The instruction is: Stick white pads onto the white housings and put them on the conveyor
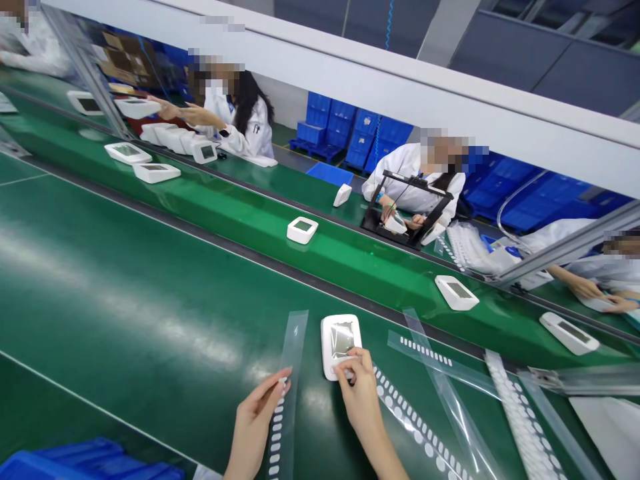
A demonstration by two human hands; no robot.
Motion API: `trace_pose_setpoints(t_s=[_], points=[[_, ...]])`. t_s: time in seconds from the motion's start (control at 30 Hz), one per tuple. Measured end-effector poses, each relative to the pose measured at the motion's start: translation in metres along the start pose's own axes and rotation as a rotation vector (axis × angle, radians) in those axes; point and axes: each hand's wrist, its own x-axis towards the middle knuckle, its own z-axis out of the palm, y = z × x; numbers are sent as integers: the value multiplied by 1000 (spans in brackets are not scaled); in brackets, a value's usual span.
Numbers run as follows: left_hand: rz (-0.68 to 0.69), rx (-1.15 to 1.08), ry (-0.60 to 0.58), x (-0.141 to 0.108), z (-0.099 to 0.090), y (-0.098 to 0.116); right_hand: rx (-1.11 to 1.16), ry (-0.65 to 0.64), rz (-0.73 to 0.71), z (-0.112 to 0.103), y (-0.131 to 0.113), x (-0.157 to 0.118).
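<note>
A white device with a grey screen [342,340] lies face up on the green bench. My right hand [361,393] is over its lower right part, thumb and fingers bent together against the front; anything small between the fingertips is hidden. To the left, my left hand [257,417] pinches at a clear strip of small white stickers [276,427], its thumb and forefinger meeting at the topmost sticker. The upper length of that strip is bare. Another sticker strip [415,423], with oval and round pieces, runs out from beside my right wrist.
More clear strips [450,393] and a stack of sticker sheets [520,413] lie at right. Beyond the bench edge, a green conveyor belt [240,227] carries several white devices [302,230]. Co-workers in white coats sit across it, one at a black frame [407,207]. A blue bin [95,460] stands lower left.
</note>
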Motion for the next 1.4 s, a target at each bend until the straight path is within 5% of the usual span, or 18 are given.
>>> trace_pose_setpoints(t_s=[0.43,0.83,1.1,1.4], points=[[-42,-208,-31,-4,6,7,96,92,-19,-4,7,5],[-101,-303,-115,-14,41,22,-80,116,-127,6,11,-4],[-68,-289,-172,-17,48,13,134,79,-307,14,-15,-28],[-43,-323,-34,-24,56,3,306,151,-121,36,-27,-44]])
